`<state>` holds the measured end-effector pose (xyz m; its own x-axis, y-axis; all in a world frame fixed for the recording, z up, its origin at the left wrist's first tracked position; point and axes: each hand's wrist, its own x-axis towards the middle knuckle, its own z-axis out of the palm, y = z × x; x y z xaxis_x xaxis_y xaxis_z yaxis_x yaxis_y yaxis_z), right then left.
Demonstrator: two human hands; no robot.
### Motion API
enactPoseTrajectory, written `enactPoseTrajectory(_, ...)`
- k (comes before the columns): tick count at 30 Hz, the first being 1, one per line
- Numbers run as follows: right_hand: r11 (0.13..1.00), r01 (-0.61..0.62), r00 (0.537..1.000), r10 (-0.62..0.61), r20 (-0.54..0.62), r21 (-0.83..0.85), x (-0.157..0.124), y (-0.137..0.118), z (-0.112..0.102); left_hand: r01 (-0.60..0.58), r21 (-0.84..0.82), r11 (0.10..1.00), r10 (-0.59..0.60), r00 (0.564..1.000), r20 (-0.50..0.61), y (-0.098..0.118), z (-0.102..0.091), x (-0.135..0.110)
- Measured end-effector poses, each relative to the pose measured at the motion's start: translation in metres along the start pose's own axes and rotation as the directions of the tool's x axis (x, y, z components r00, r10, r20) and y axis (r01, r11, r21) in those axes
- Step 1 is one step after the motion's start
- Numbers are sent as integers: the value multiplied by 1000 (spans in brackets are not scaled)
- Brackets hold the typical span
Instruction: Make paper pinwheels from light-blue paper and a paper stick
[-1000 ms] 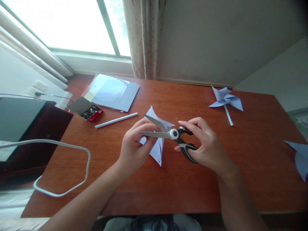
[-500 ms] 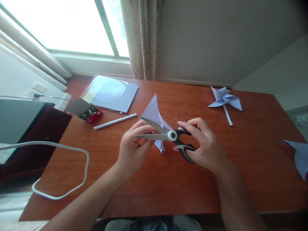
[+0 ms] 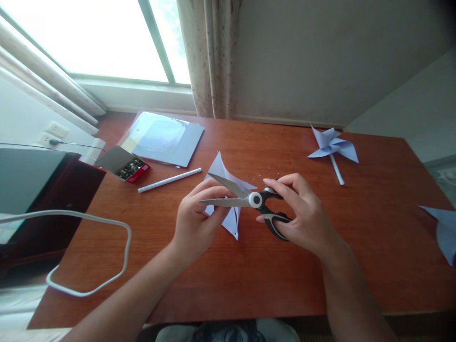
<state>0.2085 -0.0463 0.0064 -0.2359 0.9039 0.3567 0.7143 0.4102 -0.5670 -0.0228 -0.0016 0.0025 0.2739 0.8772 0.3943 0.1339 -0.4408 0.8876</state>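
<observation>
My left hand [image 3: 199, 221] pinches a pale violet sheet of paper [image 3: 218, 167] with slits cut into it. Its pointed corners stick out above and below my fingers, and one lower corner has a small hole. In my right hand [image 3: 302, 211] are scissors [image 3: 255, 200] with black and grey handles, gripped by the finger loops. Their blades stand apart and point left, passing in front of the paper and my left fingers. Whether any paper lies between the blades I cannot tell. Tiny scraps [image 3: 258, 177] lie on the table just beyond the scissors.
On the wooden table [image 3: 278, 280], a finished paper pinwheel [image 3: 331, 145] lies back right. A white paper stick [image 3: 170, 180], an open box of small metal pieces [image 3: 130, 170] and a plastic sleeve of paper [image 3: 167, 137] are at left. A white cable [image 3: 128, 247] loops front left; more folded paper [image 3: 445, 232] sits far right.
The sheet has turned in my left hand: its upper corner has dropped and shifted left, and more of the lower corner shows. The scissors have stayed spread in nearly the same place.
</observation>
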Motion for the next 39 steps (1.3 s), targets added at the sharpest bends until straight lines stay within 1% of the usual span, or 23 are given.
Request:
enactPoseTrajectory(4, 1000, 1, 1000, -1, 14, 7, 0, 0, 0, 3, 19, 1000, -3, 1000, 2, 2, 0, 1)
enactPoseTrajectory(12, 1000, -4, 1000, 4, 18, 22, 0, -1, -1, 18, 6, 1000, -18, 1000, 4, 1, 0, -1)
enactPoseTrajectory(16, 999, -8, 1000, 7, 24, 39, 0, -1, -1, 6, 19, 1000, -6, 1000, 16, 1, -1, 0)
enactPoseTrajectory(21, 1000, 3, 1000, -3, 16, 31, 1, -2, 0, 0, 31, 1000, 0, 1000, 21, 3, -1, 1)
enactPoseTrajectory(27, 999, -17, 999, 16, 31, 31, 1, -4, -1, 8, 33, 999, -9, 1000, 24, 4, -1, 1)
enactPoseTrajectory(35, 1000, -4, 1000, 4, 25, 18, 0, -2, -1, 9, 43, 999, -11, 999, 32, 3, -1, 0)
enactPoseTrajectory(39, 1000, -17, 999, 16, 34, 19, 0, -2, -1, 8, 41, 999, -9, 1000, 28, 2, 0, 0)
